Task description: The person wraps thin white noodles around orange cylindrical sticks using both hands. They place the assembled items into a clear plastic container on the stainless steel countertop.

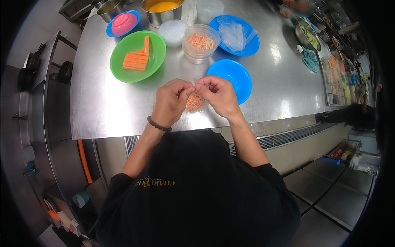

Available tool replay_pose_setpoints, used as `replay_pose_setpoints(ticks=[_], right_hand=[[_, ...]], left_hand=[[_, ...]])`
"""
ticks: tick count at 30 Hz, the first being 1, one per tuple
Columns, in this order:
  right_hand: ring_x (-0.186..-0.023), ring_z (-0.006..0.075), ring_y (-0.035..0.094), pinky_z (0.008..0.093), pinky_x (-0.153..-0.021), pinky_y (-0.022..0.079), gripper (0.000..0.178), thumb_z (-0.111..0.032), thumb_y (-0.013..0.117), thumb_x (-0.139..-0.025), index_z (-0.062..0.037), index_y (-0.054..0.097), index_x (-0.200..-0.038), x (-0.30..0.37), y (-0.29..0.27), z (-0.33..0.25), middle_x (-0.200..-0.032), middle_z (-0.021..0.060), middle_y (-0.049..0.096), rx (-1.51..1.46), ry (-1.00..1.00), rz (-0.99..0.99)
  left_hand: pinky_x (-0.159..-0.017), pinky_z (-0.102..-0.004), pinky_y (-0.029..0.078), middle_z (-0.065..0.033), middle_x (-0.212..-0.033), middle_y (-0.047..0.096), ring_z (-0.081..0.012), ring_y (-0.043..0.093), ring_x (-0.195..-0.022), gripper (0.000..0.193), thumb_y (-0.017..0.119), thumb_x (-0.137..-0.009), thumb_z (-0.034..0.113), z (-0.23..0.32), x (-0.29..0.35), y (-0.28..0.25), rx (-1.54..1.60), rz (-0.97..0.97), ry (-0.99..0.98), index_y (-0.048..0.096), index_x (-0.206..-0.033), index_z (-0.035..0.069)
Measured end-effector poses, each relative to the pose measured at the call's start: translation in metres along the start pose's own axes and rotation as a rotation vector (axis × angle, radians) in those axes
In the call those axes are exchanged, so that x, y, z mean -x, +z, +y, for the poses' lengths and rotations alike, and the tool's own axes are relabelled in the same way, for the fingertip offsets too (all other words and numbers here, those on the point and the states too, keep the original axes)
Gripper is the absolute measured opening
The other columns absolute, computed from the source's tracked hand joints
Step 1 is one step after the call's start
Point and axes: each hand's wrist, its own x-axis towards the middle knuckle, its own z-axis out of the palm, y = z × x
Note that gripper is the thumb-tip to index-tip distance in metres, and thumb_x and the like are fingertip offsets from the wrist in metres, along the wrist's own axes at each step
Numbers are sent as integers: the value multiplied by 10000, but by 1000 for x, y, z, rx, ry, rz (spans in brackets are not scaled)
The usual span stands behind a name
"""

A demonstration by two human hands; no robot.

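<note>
My left hand (172, 101) and my right hand (220, 94) meet fingertip to fingertip, both closed in a pinch. Between them shows a thin pale strip of crab stick (193, 83), mostly covered by the fingers. Directly under them, near the table's front edge, stands a clear round tub (195, 110) holding orange and white shreds (194, 101). A green bowl (158, 52) beyond my left hand holds a stack of orange crab sticks (135, 60), one lying across the rest. Just past my right hand is a blue bowl (238, 78) with nothing seen in it.
Farther back on the steel table (111, 111) stand a stacked tub of shreds (200, 42), a white-filled tub (173, 33) and a blue plate (252, 45) with clear plastic wrappers (232, 33). A pink bowl (124, 23) and steel pot (163, 17) sit behind. Another person's hand (284, 11) shows far right.
</note>
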Motion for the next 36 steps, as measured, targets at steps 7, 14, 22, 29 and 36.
replay_pose_setpoints(ticks=[7, 14, 22, 29, 36], right_hand=[[-665, 43, 534, 191, -595, 441, 109, -91, 577, -870, 8, 611, -902, 0, 2, 0, -762, 5, 608, -77, -14, -30], [-662, 111, 565, 218, -606, 453, 108, 13, 502, -824, -5, 577, -899, -10, -36, 21, -773, 68, 611, -596, -76, 287], [-666, 41, 540, 184, -584, 435, 128, -84, 583, -872, -4, 615, -966, 9, 3, -2, -794, 5, 619, -36, 25, -43], [-653, 38, 523, 184, -583, 428, 115, -100, 582, -883, -6, 609, -944, 10, 3, 9, -758, -8, 601, -67, -14, -1], [-684, 92, 554, 240, -636, 459, 66, -92, 550, -892, -35, 582, -898, 15, -52, -9, -802, 37, 604, -257, -196, 347]], left_hand=[[-623, -220, 454, -26, -753, 615, -88, 568, -683, 117, 645, -845, 86, -4, 2, -1, 295, -58, -144, 633, -888, -22], [-632, -212, 448, -9, -768, 612, -66, 545, -680, 115, 637, -853, 104, -3, 3, -22, 501, -51, -360, 634, -865, -10], [-614, -239, 450, -65, -777, 600, -111, 549, -670, 77, 659, -815, 62, 12, 6, -3, 92, -87, -128, 641, -831, -11], [-596, -223, 430, -29, -701, 574, -94, 537, -640, 71, 650, -810, 59, 5, 6, -6, 115, -105, -104, 631, -827, -7], [-554, -246, 403, -12, -705, 552, -115, 474, -585, 81, 542, -826, 47, -22, 7, -31, 469, 175, -169, 600, -800, -2]])
